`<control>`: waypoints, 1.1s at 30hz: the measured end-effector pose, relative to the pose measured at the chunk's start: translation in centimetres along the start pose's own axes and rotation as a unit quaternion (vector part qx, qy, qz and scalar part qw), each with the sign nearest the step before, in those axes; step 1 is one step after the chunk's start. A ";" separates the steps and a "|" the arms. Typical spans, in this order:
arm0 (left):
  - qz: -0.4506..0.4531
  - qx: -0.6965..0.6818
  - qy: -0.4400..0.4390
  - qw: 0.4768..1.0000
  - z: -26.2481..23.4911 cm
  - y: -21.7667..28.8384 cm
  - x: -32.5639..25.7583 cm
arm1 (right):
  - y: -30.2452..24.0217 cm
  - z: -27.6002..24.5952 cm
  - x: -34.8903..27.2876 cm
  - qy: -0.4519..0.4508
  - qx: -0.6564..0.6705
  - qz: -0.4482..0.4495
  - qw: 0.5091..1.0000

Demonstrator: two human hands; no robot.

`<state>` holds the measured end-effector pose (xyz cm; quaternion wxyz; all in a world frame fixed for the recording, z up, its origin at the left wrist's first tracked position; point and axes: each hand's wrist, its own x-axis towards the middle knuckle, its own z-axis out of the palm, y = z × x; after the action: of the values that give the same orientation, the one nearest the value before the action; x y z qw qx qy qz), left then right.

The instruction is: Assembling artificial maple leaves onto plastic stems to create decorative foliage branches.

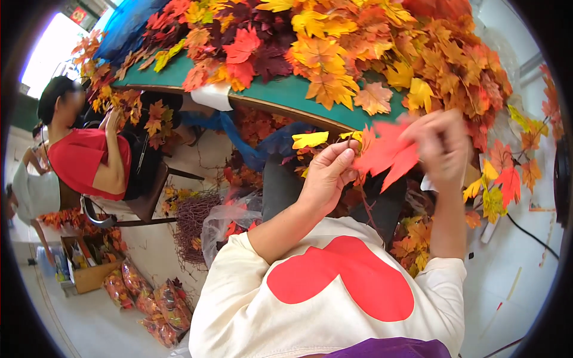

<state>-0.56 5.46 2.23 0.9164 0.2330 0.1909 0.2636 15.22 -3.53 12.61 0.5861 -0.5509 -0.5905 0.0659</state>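
Observation:
My left hand [330, 174] is closed in a pinch round a thin brown stem [366, 206] of artificial maple leaves. A yellow leaf [310, 140] sticks out beyond its fingertips. The lower part of the stem hangs down in front of my lap. To the right, my right hand [443, 146] is blurred by motion, with its fingers drawn together at the edge of a red maple leaf [391, 156]. That leaf lies between the two hands, close to the stem. Where it meets the stem is hidden.
A green table [268, 95] ahead carries heaped orange, yellow and red leaves [412, 48]. Leafy sprays [507, 179] hang at the right. A bundle of bare stems [194, 224] and filled plastic bags [164, 310] lie on the floor. A person in red [89, 158] sits at left.

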 end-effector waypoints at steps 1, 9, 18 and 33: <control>-0.007 0.001 0.000 1.000 0.0 -0.5 0.1 | 0.1 1.5 -1.5 -0.041 -0.088 0.022 0.995; -0.015 0.008 0.034 0.999 -0.5 -1.8 -0.7 | 2.8 4.0 -6.6 -0.114 -0.064 0.193 0.972; 0.017 0.016 0.002 1.000 -0.7 -2.2 -1.3 | 2.3 4.6 -7.2 -0.054 -0.102 0.167 0.979; 0.116 0.207 0.025 0.971 -2.0 -2.2 -1.8 | 3.2 6.1 -7.5 -0.102 -0.196 0.088 0.971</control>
<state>-2.05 3.41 -0.11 0.8064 0.4316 0.2358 0.3284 10.17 -4.25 3.76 0.3954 -0.6954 -0.5974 0.0557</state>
